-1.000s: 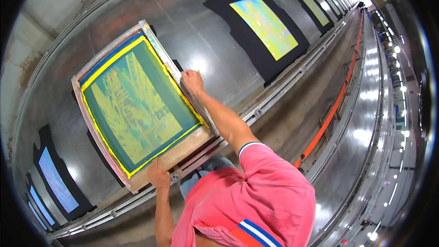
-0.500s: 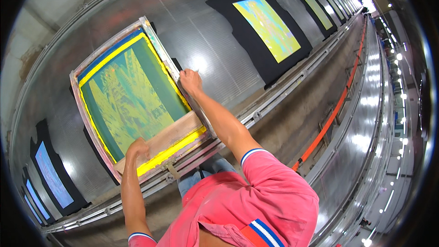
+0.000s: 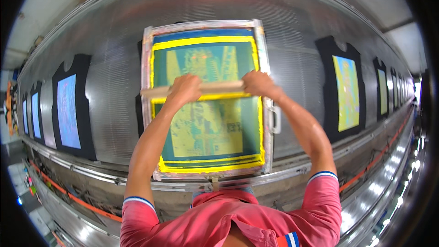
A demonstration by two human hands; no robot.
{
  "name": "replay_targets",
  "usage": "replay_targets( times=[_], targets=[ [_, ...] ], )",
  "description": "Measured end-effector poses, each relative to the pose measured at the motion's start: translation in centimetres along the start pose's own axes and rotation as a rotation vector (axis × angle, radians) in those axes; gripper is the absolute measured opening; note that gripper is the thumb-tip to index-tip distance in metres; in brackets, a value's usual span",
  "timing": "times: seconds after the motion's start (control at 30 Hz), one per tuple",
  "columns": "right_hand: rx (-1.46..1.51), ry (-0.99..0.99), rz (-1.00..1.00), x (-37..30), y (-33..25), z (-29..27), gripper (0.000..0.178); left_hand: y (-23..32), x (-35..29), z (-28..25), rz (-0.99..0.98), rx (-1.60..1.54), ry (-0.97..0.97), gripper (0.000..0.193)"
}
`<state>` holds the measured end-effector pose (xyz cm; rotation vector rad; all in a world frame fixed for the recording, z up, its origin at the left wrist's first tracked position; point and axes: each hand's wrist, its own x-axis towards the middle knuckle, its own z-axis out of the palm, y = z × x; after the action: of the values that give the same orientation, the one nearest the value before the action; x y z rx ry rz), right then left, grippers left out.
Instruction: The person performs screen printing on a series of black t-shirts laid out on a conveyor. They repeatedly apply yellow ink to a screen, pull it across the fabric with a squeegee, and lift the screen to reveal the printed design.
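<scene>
A wooden squeegee (image 3: 222, 87) lies crosswise over a printing screen, around the middle of its length. My left hand (image 3: 186, 88) is closed on the left part of the squeegee. Toward its right end, my right hand (image 3: 259, 83) also grips it. The screen has a pale, ink-stained frame (image 3: 206, 25) and green mesh with a yellowish picture area. Yellow ink (image 3: 215, 96) runs in a line along the near side of the squeegee, and more yellow ink (image 3: 210, 166) lies at the mesh's near end. Slivers of black fabric (image 3: 140, 110) show past the frame's left side.
The screen rests on a long metal table (image 3: 116, 96). To the left lies a black shirt with a bluish print (image 3: 68, 110); to the right, one with a yellow print (image 3: 346, 93). Several more shirts recede both ways. A metal rail (image 3: 292, 170) follows the near edge. A white handle (image 3: 275, 120) sits by the frame.
The squeegee has moved from the screen's near end to its middle. My right hand has left the frame's right side and taken hold of the squeegee. The view has turned.
</scene>
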<state>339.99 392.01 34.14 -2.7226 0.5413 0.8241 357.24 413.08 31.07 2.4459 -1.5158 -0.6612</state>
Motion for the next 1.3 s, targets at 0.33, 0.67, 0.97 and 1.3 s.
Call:
replay_targets(
  times=[0.33,0.67,0.97,1.3],
  targets=[
    [-0.040,0.459,-0.133,16.6,6.1,-4.9,0.019,-14.0,12.0,-6.3,-0.176,0.183,0.046,0.027],
    [-0.048,0.515,-0.114,16.5,5.6,-3.3,0.026,-15.4,12.1,-3.5,-0.132,0.294,0.170,0.023],
    [0.006,0.388,-0.066,8.8,2.0,0.4,0.019,-12.7,4.6,-0.3,-0.102,0.178,0.157,0.027],
    [0.043,0.448,-0.143,-3.4,-1.8,9.6,0.012,-7.1,-9.4,5.5,-0.166,0.128,0.082,0.036]
  ],
)
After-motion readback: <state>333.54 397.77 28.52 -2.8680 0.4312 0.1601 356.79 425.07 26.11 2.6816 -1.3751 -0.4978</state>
